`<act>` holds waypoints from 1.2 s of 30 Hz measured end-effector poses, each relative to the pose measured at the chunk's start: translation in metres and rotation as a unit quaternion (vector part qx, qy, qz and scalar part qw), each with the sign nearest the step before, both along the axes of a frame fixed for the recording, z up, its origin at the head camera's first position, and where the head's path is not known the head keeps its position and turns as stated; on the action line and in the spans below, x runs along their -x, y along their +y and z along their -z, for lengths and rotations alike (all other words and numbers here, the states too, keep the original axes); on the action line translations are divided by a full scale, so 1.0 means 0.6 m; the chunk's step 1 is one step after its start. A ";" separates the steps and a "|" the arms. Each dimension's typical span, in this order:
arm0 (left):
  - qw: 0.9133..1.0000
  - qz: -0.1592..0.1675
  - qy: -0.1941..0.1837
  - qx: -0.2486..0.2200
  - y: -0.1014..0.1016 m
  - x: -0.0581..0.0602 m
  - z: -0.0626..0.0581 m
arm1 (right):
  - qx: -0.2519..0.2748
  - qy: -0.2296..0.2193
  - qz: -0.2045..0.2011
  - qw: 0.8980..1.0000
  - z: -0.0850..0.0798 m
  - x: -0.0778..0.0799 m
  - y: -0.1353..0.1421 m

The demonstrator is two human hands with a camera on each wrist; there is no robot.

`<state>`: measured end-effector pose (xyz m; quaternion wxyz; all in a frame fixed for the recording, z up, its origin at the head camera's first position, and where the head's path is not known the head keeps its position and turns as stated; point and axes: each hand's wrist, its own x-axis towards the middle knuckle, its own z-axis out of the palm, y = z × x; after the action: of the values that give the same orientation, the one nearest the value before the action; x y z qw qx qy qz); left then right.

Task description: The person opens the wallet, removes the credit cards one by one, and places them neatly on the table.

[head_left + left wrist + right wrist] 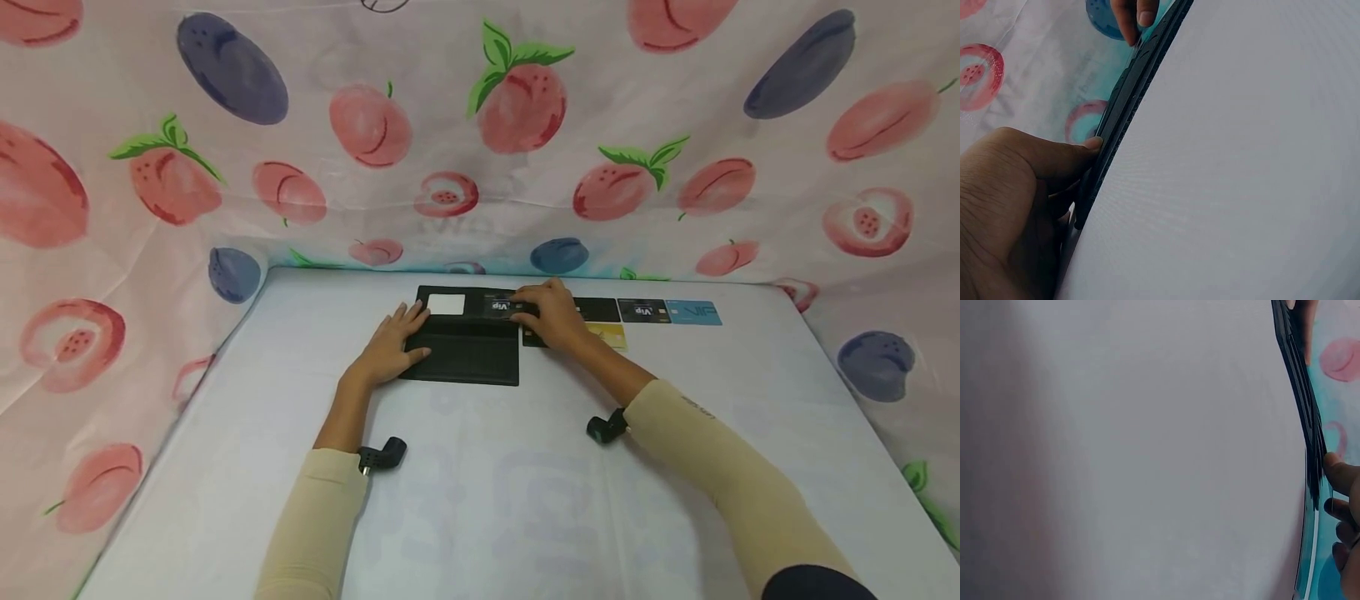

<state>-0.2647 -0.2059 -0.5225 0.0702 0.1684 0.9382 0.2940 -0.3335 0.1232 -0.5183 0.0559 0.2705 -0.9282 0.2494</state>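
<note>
A black wallet (465, 362) lies unfolded on the white table, a white window showing at its upper left. My left hand (386, 346) rests on the wallet's left edge, fingers extended and thumb on the lower flap. At the upper right, my right hand (553, 315) pinches a black VIP card (497, 307), which overlaps the wallet's upper panel. In the left wrist view the left thumb presses the wallet's edge (1119, 112). The right wrist view shows the right thumb and fingers (1334, 464) at the end of the dark wallet (1300, 387), seen edge-on.
Right of the wallet runs a row of cards: a plain black card (597, 310), another black VIP card (642, 311) and a blue card (694, 312). Below them a gold card (609, 335) lies partly behind the right wrist. A fruit-patterned cloth (450, 125) hangs behind the table (480, 500).
</note>
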 end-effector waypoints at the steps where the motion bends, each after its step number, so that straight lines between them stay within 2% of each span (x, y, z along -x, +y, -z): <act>1: 1.000 0.000 0.000 -0.001 0.000 0.000 0.000 | 0.000 0.001 0.000 1.000 0.001 0.000 0.002; 13: 1.000 0.002 -0.002 -0.004 0.000 0.000 0.002 | 0.012 -0.001 -0.003 1.000 0.004 -0.007 0.017; 22: 1.000 0.004 -0.001 -0.016 -0.002 0.000 0.000 | 0.019 -0.009 0.009 1.000 0.004 -0.008 0.031; 36: 1.000 0.003 -0.005 -0.008 -0.003 0.001 0.002 | 0.028 -0.011 0.014 0.999 0.003 -0.020 0.046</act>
<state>-0.2651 -0.2075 -0.5236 0.0745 0.1703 0.9349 0.3023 -0.3217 0.1507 -0.5203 0.0568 0.2529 -0.9252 0.2771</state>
